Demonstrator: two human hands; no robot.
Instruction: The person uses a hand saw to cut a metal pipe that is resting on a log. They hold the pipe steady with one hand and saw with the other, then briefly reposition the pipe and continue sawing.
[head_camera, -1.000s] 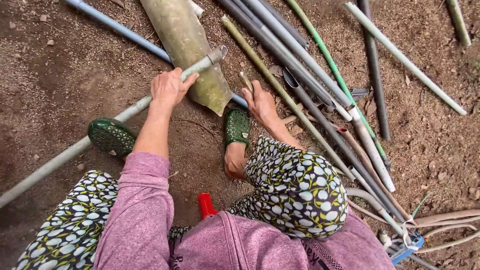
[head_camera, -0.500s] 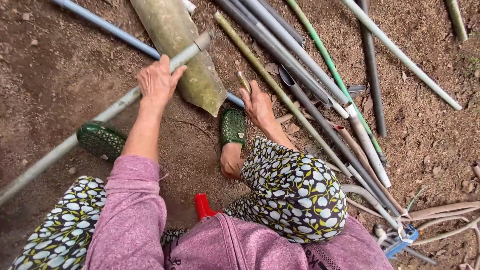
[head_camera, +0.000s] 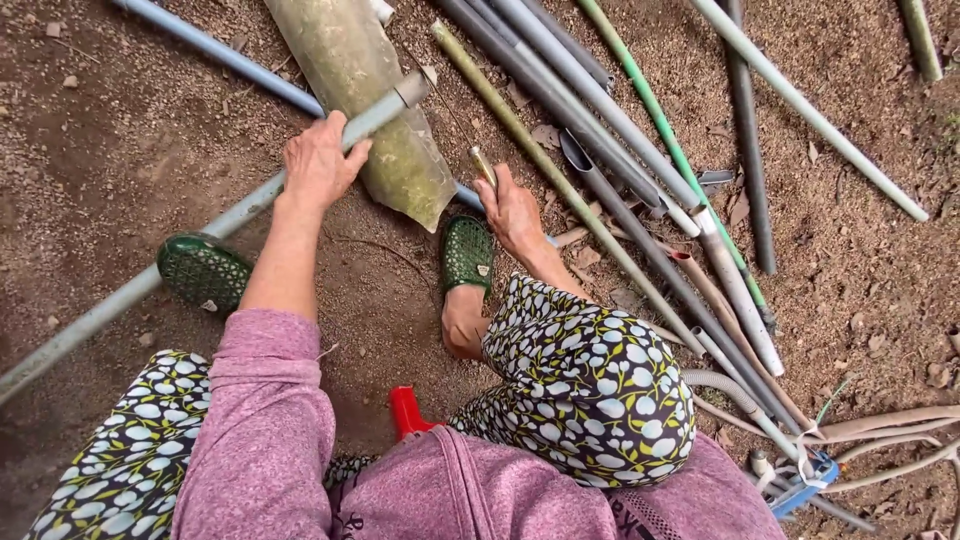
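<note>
The long grey plastic pipe (head_camera: 240, 210) is gripped near its capped end by the left hand (head_camera: 318, 160), fingers curled round it. Right of the pipe, a small brass-coloured tool (head_camera: 483, 166) is pinched in the right hand (head_camera: 512, 212). The pipe is best steadied against the ground before being worked

The person wore a mauve-pink knit long-sleeved top (head_camera: 270, 440), its ribbed cuff pushed up toward the elbow at about eight o'clock in the view. Loose black trousers printed with white and yellow-green leaf shapes (head_camera: 590, 390) covered both legs. On each foot sat a dark green plastic slip-on clog with a perforated mesh toe: one at nine o'clock (head_camera: 203, 270), one near centre (head_camera: 466, 255). Both hands were bare.
</note>
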